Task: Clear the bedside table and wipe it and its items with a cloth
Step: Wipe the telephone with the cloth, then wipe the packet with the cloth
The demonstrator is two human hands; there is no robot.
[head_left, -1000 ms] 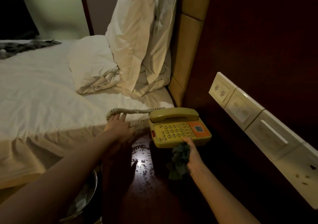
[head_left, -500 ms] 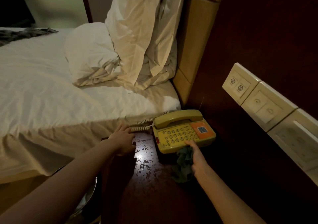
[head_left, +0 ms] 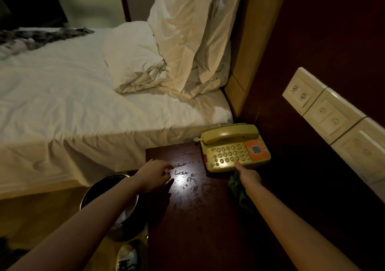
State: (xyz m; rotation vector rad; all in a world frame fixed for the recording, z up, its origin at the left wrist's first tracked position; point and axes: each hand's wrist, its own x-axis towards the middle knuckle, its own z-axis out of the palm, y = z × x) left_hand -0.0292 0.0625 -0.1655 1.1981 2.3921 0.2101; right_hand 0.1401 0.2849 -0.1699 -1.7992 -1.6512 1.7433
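yellow push-button telephone (head_left: 233,147) sitting at the far corner of the dark glossy wooden surface (head_left: 198,218), beside the white-sheeted bed (head_left: 73,104).
left hand (head_left: 154,175) spread loose over the near left edge, holding nothing; right hand (head_left: 248,176) gripping a crumpled green cloth (head_left: 236,187), forefinger touching the telephone's front edge.
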